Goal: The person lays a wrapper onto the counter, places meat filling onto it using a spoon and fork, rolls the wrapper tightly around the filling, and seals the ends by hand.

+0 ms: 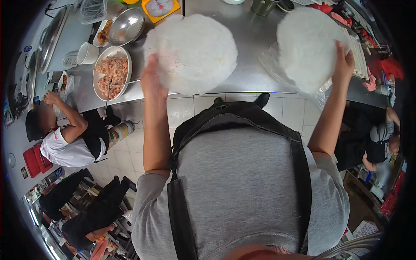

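A thin, round, whitish wrapper sheet (195, 52) is at the middle of the metal counter, its front edge reaching over the counter's edge. My left hand (152, 78) grips it at the left, with some fingers behind it and faintly visible through it. Farther right, my right hand (343, 65) holds the right edge of a second round wrapper sheet (308, 47). Clear plastic film (277, 65) lies under and beside that sheet. Left of my left hand is an oval bowl of pink minced filling (112, 71) with metal utensils in it.
A steel bowl (126, 27), a white cup (88, 53) and a yellow scale (160, 8) stand on the counter (255, 30) at back left. A dark green cup (263, 7) is at the back. A person in white (73, 141) sits at left; other people are around.
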The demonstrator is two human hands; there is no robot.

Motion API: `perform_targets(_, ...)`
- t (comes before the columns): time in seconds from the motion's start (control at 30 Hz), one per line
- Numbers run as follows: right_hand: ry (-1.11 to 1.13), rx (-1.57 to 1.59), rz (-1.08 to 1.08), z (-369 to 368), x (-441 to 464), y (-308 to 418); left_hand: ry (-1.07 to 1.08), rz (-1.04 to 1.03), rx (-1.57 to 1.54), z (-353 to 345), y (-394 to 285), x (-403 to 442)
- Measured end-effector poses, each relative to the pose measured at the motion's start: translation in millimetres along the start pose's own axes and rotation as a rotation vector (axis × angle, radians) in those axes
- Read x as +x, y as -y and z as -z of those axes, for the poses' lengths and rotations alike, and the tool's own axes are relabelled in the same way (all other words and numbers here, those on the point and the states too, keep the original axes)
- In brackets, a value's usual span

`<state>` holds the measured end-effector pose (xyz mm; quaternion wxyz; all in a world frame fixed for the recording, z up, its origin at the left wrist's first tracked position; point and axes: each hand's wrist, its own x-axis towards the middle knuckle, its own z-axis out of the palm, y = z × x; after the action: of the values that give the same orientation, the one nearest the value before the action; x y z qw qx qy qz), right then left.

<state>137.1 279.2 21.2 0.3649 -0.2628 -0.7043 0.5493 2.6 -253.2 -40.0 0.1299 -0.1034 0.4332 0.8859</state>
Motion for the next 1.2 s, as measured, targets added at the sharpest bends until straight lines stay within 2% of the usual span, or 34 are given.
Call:
perform_targets(0.03,0.014,-0.042,-0.045,20.8,14.4,-11.7,0.027,0.054,-0.069,10.2,14.7,10.8)
perform_targets(0.13,0.022,-0.969,0.208,66.6,64.1,-109.1,0.051,0.022,0.098,15.0,65.6,19.2)
perform_targets(0.17,0.0,-0.986,0.162,57.7,47.2,-94.2,0.045,0.016,0.095,6.8,76.8,17.6)
perform_targets(0.27,-0.137,-1.145,0.73,-4.5,-14.6,-26.1,0.002,-0.017,0.148,-17.6,103.0,4.2)
perform_targets(0.33,0.058,-0.82,0.8,-55.4,-51.3,-27.9,-0.036,-0.059,0.261,-35.7,107.1,-2.4)
perform_targets(0.37,0.238,-0.566,0.783,-86.5,-79.7,-22.8,-0.112,-0.255,0.472,-39.3,105.8,-3.7)
perform_targets(0.43,0.597,-0.475,0.712,-132.5,-130.8,-29.2,-0.27,-0.646,0.893,-42.6,103.7,-7.3)
perform_targets(0.5,0.786,-0.581,0.777,-161.3,-157.9,-34.6,0.058,-0.691,1.238,-35.8,94.3,-1.4)
perform_targets(0.53,0.789,-0.641,0.777,-168.0,-169.8,-42.8,0.231,-0.702,1.403,-32.3,90.8,1.3)
perform_targets(0.63,0.809,-0.751,0.773,-174.7,-189.0,-47.2,0.337,-0.601,1.729,-34.7,102.5,3.4)
perform_targets(0.73,0.881,-0.805,0.678,-174.2,-197.1,-31.6,0.376,-0.488,1.928,-33.0,83.6,15.9)
perform_targets(0.83,0.877,-0.823,0.694,-177.6,-206.3,-28.3,0.409,-0.478,1.797,-25.9,74.0,22.6)
perform_targets(0.93,0.872,-0.788,0.735,-178.1,-205.1,-28.5,0.38,-0.486,1.861,-27.6,61.1,14.0)
perform_targets(1.03,0.939,-0.785,0.729,-175.7,-195.1,-21.5,0.304,-0.573,1.457,-20.7,43.6,2.7)
perform_targets(1.13,1.054,-0.822,0.618,-178.3,-177.2,-18.1,0.106,-0.521,1.266,-7.4,-2.2,-39.1)
perform_targets(1.2,1.072,-0.696,0.564,-182.1,-161.1,-19.1,-0.195,-0.521,1.324,0.9,-42.2,-67.5)
